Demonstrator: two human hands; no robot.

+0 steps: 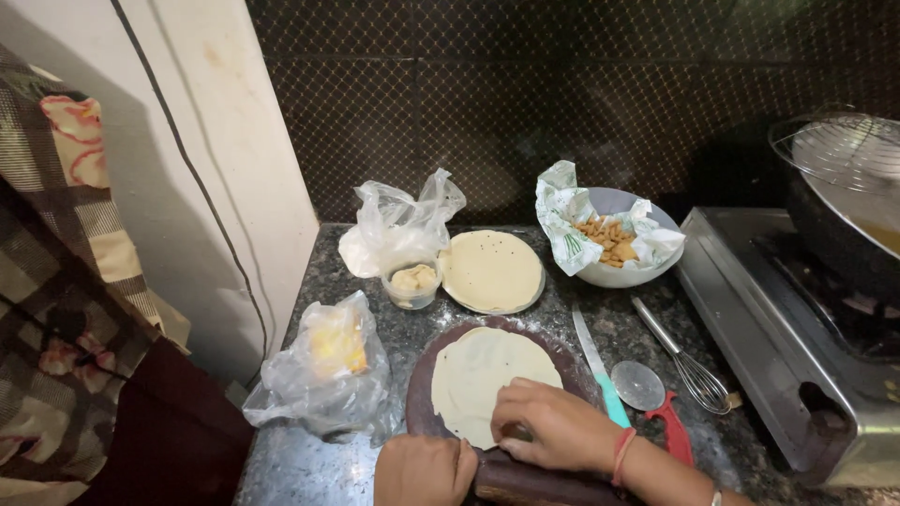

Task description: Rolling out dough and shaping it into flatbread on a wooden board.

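Fingers: our right hand's fingers [525,412] lie curled and pressed together on the near edge of the rolled dough disc [487,375], pinching or folding its rim; we cannot tell which.
Right hand [553,426]: flat over the disc's lower right, a red band at the wrist.
Left hand [424,468]: closed on the near rim of the round dark rolling board [417,394]; its fingertips are out of view.
Dough disc: rolled thin, lying on the board, still whole and uncut as far as we see.
Finished sheet [491,270]: one pale rolled round, flecked with seeds, set on a plate behind the board.
Fried pieces [607,242]: a small heap in a paper-lined white bowl [637,272], so we judge one batch is already cooked.
Raw dough [413,279]: lumps left in a small clear tub, so more rolling remains.
Tools: knife with teal handle [600,370], wheel cutter with red handle [656,403] and whisk [689,365], all on the table [553,309] beside the board.
Pan [844,215]: on the stove at right, a wire skimmer across it.
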